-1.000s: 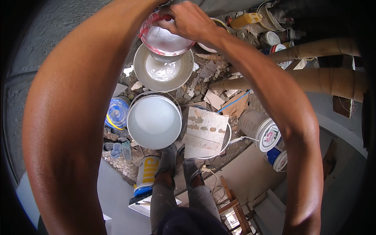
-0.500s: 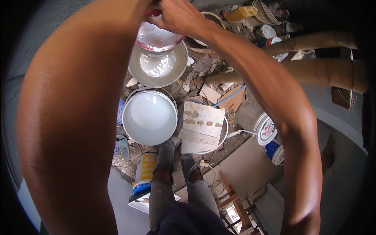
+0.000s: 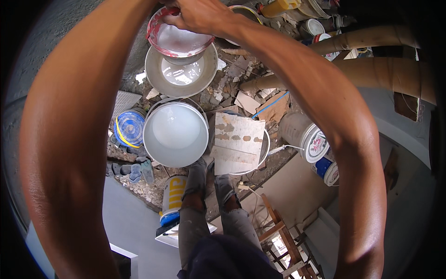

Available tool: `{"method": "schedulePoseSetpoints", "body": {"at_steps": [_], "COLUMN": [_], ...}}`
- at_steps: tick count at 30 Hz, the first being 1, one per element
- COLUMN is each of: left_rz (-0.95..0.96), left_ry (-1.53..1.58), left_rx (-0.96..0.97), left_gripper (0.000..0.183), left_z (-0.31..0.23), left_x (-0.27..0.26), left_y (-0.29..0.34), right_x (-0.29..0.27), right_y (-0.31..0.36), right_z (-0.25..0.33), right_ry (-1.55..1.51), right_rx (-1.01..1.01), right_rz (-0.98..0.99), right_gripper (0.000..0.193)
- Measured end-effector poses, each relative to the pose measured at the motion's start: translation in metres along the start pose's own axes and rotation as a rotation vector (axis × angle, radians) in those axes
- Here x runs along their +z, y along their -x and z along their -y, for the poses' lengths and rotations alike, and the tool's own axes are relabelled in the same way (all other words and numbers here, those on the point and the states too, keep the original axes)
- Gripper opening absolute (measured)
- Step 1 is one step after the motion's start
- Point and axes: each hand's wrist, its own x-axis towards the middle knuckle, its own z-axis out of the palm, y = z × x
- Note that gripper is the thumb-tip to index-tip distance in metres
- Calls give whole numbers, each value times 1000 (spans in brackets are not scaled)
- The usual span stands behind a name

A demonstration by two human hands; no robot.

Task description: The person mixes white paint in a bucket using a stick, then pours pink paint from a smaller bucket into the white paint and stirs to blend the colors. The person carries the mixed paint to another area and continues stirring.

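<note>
My right hand is closed on the rim of a red-rimmed bucket near the upper edge. Whitish liquid shows inside that bucket. It overlaps the far side of a wide pale bucket, which holds shiny white liquid; whether they touch I cannot tell. My left forearm runs up the left side and leaves the picture at the top, so my left hand is out of sight. Closer to my feet stands a white bucket of milky liquid, its handle lying back.
A stained board lies across another bucket by my feet. Lidded containers stand at left and right. Slippers, rubble and broken tiles cover the floor. Thick brown poles slant in from the right.
The red-rimmed bucket and my right hand have shifted slightly left in view, and more of the red rim shows. My left arm has moved left, uncovering the blue-lidded container and slippers.
</note>
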Motion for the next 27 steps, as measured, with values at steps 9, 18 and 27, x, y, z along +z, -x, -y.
{"method": "schedulePoseSetpoints", "body": {"at_steps": [9, 18, 27], "left_rz": [48, 11, 1], "left_ry": [-51, 0, -4], "left_rx": [98, 183, 233], "left_gripper": [30, 28, 24], "left_z": [14, 23, 26], "left_x": [-9, -1, -5], "left_y": [11, 8, 8], "right_x": [-2, 2, 22], "right_y": [0, -4, -4], "right_z": [9, 11, -1], "right_ry": [-90, -8, 190], "right_rx": [81, 125, -27], "right_rz": [110, 129, 53], "right_gripper": [30, 33, 42]}}
